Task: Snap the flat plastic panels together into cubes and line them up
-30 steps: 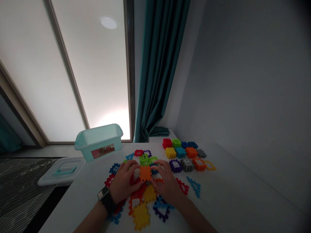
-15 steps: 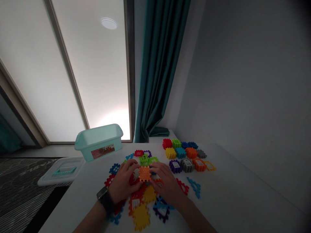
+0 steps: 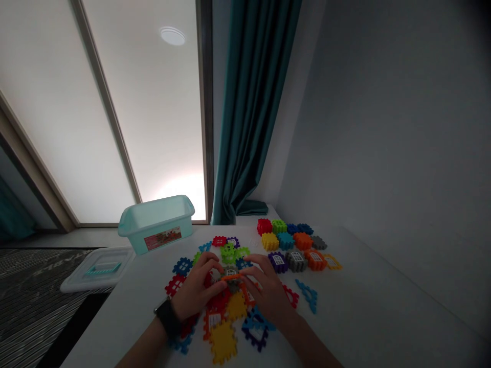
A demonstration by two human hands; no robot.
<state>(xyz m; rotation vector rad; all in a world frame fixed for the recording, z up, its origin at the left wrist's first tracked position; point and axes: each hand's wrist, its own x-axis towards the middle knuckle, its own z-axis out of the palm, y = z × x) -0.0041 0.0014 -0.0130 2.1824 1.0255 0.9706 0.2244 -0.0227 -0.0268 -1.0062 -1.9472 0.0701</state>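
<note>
An orange interlocking building tile (image 3: 230,277) is held nearly edge-on above the pile, so its brick-patterned face is mostly turned away. My left hand (image 3: 195,290), with a dark watch on the wrist, has its thumb and index finger at the tile's left end. At the right end, the fingers of my right hand (image 3: 268,292) pinch it. Just behind the tile lies a grey window piece (image 3: 230,271). Beneath and around my hands are loose notched tiles, among them a yellow tile (image 3: 223,342), a red window tile (image 3: 175,284) and a lime-green piece (image 3: 227,252).
Sorted stacks stand at the back right, including a red stack (image 3: 264,226), a purple stack (image 3: 277,262) and an orange stack (image 3: 316,260). A blue triangular piece (image 3: 307,295) lies right of my hand. A mint bin (image 3: 161,236) and its clear lid (image 3: 97,270) are at left.
The orange tile has turned from showing its brick face to lying nearly edge-on between my hands. My right hand's fingers have lifted and shifted slightly; the grey window piece behind is now visible.
</note>
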